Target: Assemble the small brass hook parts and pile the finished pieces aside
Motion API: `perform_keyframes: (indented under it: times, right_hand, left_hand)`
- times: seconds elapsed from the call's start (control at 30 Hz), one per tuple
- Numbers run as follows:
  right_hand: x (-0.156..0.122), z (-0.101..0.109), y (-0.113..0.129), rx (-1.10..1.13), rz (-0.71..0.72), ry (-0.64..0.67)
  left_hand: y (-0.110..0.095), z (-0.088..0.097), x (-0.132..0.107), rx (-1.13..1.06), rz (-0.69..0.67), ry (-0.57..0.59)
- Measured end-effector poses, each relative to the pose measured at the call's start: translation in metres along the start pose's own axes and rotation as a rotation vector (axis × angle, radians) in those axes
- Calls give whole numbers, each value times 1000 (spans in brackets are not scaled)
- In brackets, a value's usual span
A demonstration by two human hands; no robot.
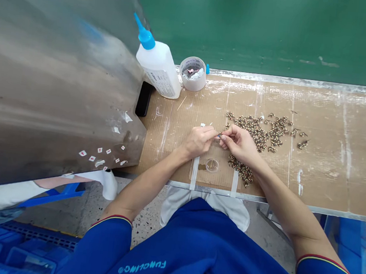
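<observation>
My left hand (198,141) and my right hand (239,144) meet over the cardboard-covered bench, fingertips pinched close together. Between them is a tiny dark piece with a bluish spot (219,135), too small to name; both hands seem to grip it. Small brass-and-black metal parts (255,129) lie in a loose pile just beyond and right of my right hand. A second cluster of such parts (241,171) sits below that hand, near the bench's front edge. A small clear round dish (212,165) rests on the cardboard below my hands, between two strips of white tape (194,173).
A white bottle with a blue nozzle (160,69) stands at the back left beside a tape roll (192,81) holding scraps. A black phone-like object (144,99) lies by the metal panel (61,76) on the left. Behind the bench runs a green surface (266,28).
</observation>
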State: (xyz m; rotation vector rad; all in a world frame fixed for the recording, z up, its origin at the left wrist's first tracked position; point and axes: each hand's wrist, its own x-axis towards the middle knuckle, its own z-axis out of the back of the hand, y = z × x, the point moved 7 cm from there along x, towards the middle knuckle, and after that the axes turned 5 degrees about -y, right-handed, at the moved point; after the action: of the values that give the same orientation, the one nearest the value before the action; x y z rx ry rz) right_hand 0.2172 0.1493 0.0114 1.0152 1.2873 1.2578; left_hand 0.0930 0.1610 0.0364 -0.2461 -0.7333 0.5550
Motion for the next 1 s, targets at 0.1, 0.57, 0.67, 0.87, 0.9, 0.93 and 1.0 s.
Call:
perform_keyframes:
  times: [0.1,0.57,0.67,0.87,0.9,0.93,1.0]
  right_hand:
    - [0,-1,0,15,12,-21]
    - [10,16,-1,-29,32,-88]
    - [9,15,-2,-37,31,-85]
    - [8,13,-2,-52,39,-76]
    - [8,13,-3,-73,42,-75]
    - [8,13,-2,-98,48,-73]
    - [8,13,-2,-144,63,-69]
  left_hand:
    - [1,1,-1,3,5,-13]
    - [15,-4,1,-102,129,66]
    - [16,-5,1,-114,138,79]
    - [17,-9,1,-95,120,95]
    - [16,-9,1,-91,109,92]
    - [15,-9,1,-92,96,89]
    - [14,-10,0,-101,78,86]
